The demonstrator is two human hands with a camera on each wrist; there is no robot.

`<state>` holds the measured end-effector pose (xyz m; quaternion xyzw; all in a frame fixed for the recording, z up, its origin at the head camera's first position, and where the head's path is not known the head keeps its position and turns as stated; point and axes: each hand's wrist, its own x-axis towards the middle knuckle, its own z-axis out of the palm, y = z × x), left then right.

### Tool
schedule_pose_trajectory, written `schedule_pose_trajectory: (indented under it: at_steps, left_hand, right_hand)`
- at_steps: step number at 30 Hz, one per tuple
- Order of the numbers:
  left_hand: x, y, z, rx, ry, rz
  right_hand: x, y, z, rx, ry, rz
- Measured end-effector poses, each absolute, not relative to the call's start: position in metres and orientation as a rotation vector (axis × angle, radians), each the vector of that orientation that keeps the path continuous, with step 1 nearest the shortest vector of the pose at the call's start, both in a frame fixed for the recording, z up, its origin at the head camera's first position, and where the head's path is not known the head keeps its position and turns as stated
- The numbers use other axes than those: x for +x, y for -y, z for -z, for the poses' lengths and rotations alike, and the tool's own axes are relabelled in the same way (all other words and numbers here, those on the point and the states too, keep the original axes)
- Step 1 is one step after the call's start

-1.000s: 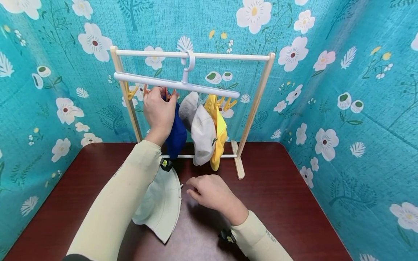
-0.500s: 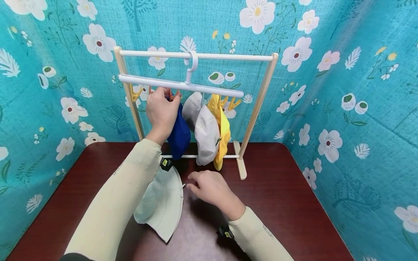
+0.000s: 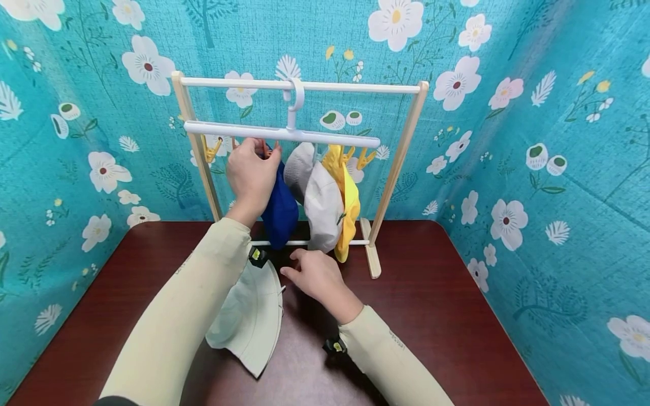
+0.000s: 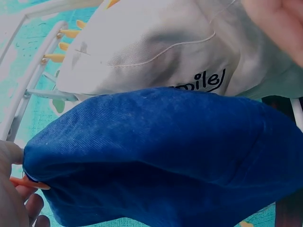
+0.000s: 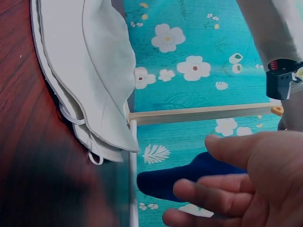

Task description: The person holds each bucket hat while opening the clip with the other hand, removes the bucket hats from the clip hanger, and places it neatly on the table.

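Note:
My left hand (image 3: 251, 177) is up under the white hanger (image 3: 330, 137), at the top of a blue cloth hat (image 3: 281, 211). In the left wrist view its fingers pinch an orange clothes peg (image 4: 34, 183) that bites the hat's edge. My right hand (image 3: 316, 276) hovers over the table below the hats, fingers loosely bent and holding nothing. The right wrist view shows its thumb and fingers apart, with the blue hat behind them. Beside the blue hat hang an off-white hat (image 3: 322, 206) with dark lettering and a yellow hat (image 3: 349, 211).
A wooden rack (image 3: 401, 160) carries the hanger on its top rod. Yellow pegs (image 3: 364, 159) hang at both ends of the hanger. A pale bucket hat (image 3: 256, 321) with a cord lies on the dark red table (image 3: 431, 316), under my left forearm. Flowered teal cloth (image 3: 548, 225) encloses the table.
The hanger has swung a little and its bar sits more level. My right hand has risen slightly toward the hats. My left hand keeps its place at the blue hat's top.

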<state>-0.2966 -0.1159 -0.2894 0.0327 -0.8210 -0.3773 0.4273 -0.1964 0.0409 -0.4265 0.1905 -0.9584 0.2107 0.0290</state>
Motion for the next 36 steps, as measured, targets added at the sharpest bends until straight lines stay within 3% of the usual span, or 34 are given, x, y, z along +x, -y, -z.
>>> schedule_pose_trajectory:
  at_steps: [36]
  left_hand:
    - [-0.296, 0.113, 0.289, 0.071, 2.042, 0.998]
  right_hand:
    - [-0.227, -0.005, 0.455, 0.059, 2.910, -0.957]
